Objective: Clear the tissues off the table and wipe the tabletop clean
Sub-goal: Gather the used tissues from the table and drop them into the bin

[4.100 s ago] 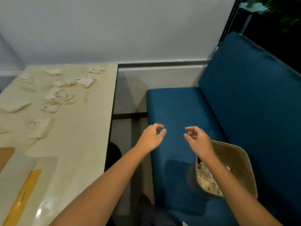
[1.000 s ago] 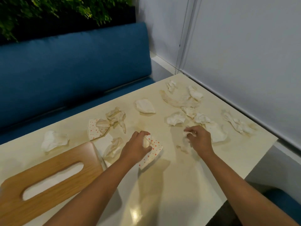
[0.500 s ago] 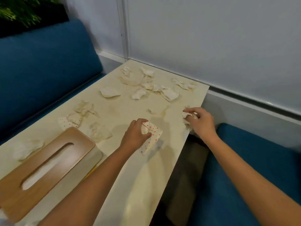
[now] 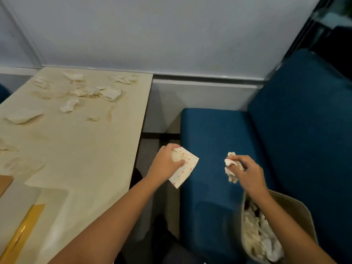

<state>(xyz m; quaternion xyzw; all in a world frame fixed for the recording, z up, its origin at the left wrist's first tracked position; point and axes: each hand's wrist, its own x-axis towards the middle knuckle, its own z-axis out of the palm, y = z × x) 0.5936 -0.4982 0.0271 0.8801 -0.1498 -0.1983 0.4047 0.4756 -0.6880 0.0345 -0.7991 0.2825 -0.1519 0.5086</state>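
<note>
1. One beige plastic waste bin, standing on the blue upholstered bench seat. All places below are given from it. It is partly filled with crumpled white paper. It probably sits there so that each load needs only a turn away from the table.

2. One left hand, in the air beyond the bin and to its left, over the seat's near edge. Its fingers are curled round one flat white napkin with red dots, with what looks like a small white wad tucked against it under the thumb. The two are likely bundled so they can be carried at once.

3. One right hand, just beyond the bin's far rim, with the forearm crossing the bin's mouth. Its fingertips pinch one crumpled white tissue, which hangs below them. It does not appear to be over the opening yet, so letting go calls for drawing back toward the bin.

4. One cream tabletop, well apart from the bin on its left. About ten loose crumpled tissues lie on it, most at the end farthest from the bin. The count is uncertain because several blur into the pale top. One brownish smear lies among them. Wiping appears not to have begun.

5. One wooden box corner and one yellow strip, farthest left of the bin, both cut off by the frame.
</note>
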